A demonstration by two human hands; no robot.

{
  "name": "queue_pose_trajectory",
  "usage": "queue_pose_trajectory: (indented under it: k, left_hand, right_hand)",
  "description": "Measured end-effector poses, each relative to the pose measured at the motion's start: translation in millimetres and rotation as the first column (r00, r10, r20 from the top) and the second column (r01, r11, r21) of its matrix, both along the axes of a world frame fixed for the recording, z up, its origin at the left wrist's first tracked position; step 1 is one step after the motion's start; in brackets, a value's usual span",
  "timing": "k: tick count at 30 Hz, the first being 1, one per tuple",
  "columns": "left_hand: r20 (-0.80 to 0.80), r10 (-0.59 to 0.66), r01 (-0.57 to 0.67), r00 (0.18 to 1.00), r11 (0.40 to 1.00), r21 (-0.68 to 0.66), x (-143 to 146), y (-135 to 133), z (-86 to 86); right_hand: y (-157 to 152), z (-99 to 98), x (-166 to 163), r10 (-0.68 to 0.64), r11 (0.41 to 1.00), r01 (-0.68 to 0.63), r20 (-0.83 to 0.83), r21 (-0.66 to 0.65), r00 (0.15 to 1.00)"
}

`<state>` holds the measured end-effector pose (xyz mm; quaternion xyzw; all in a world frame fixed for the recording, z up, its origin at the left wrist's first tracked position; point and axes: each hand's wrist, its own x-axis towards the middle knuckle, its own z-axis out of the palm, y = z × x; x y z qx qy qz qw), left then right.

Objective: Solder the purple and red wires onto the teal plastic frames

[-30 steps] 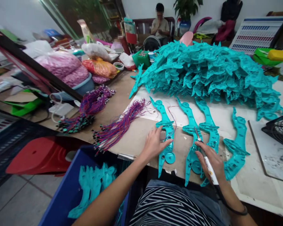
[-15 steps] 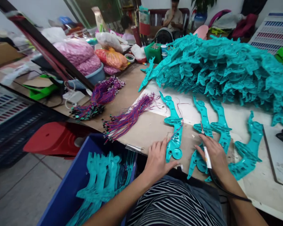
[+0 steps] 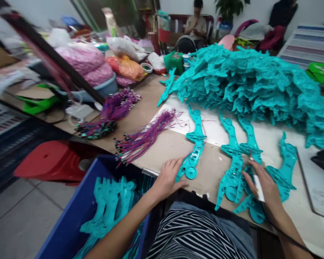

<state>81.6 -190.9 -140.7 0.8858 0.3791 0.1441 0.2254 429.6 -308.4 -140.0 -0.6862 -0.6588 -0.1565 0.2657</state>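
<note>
My left hand grips the lower left edge of a teal plastic part. The part is long and curved, with a disc at its lower end and a thin reddish wire running along it. In my right hand is a soldering iron with a white handle and black cable, its tip pointing up and away. That hand is over two similar teal parts, one of them a long piece and the other a wider piece. My fingers hide some of their edges.
Purple and red wires lie in a bundle left of the part, a second wire bundle behind. A tall teal heap covers the table's back. A blue crate of teal parts stands at lower left, near a red stool.
My left hand has shifted left, and the teal part's lower end has swung left with it. My right hand has moved right with the soldering iron. The view has shifted slightly.
</note>
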Motion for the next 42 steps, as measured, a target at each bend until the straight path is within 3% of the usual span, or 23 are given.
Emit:
queue_pose_trajectory:
  k: [4,6,8,10,12,16,20,24,30,36,39,42]
  left_hand:
    - [0.099,0.011,-0.011,0.995,1.0,-0.003,-8.8,1.2,3.7]
    - [0.154,0.143,-0.156,0.978,0.985,0.073,-20.6,10.7,6.2]
    - [0.173,0.382,-0.41,0.908,0.895,0.176,-37.7,26.9,9.3]
    - [0.117,0.608,-0.615,0.785,0.742,0.268,-55.2,46.2,11.8]
    - [-0.026,0.711,-0.668,0.702,0.671,0.322,-67.8,64.1,12.4]
    - [-0.242,0.675,-0.607,0.697,0.735,0.302,-72.0,84.7,10.0]
    - [-0.189,0.679,-0.633,0.709,0.732,0.254,-63.3,94.7,14.5]
    - [-0.203,0.656,-0.623,0.727,0.755,0.205,-57.8,104.2,33.8]
    - [-0.278,0.677,-0.594,0.682,0.734,0.33,-69.6,116.2,70.6]
    - [-0.405,0.488,-0.46,0.773,0.871,0.172,-95.6,134.6,80.9]
    - [-0.387,0.425,-0.45,0.819,0.892,0.027,-112.8,140.6,88.2]
    - [-0.273,0.379,-0.441,0.884,0.87,-0.221,-126.6,144.3,99.3]
  right_hand:
    - [-12.6,-7.8,-7.0,-0.152,0.987,0.15,-0.023,-0.055,0.988]
    - [-17.0,-7.9,-12.1,-0.18,0.98,0.176,-0.039,-0.087,0.983]
    - [-18.7,-6.5,-15.7,-0.187,0.978,0.181,-0.052,-0.105,0.981]
    - [-18.0,-4.8,-18.4,-0.195,0.977,0.189,-0.054,-0.097,0.979]
    - [-16.7,-3.7,-21.1,-0.211,0.974,0.205,-0.054,-0.092,0.976]
    - [-17.9,-4.3,-27.4,-0.218,0.973,0.214,-0.039,-0.081,0.975]
    - [-17.6,-3.8,-31.0,-0.255,0.967,0.255,-0.021,-0.024,0.967]
    - [-10.6,0.9,-30.5,-0.329,0.944,0.328,-0.033,-0.039,0.944]
    - [-3.0,-3.0,-15.5,-0.316,0.949,0.315,-0.052,-0.021,0.947]
    - [2.4,-10.3,-1.4,-0.303,0.953,0.304,-0.109,-0.009,0.947]
    - [1.8,-8.1,-4.8,-0.34,0.94,0.337,-0.125,-0.042,0.932]
    - [1.4,-5.2,-8.1,-0.348,0.938,0.343,-0.141,-0.06,0.927]
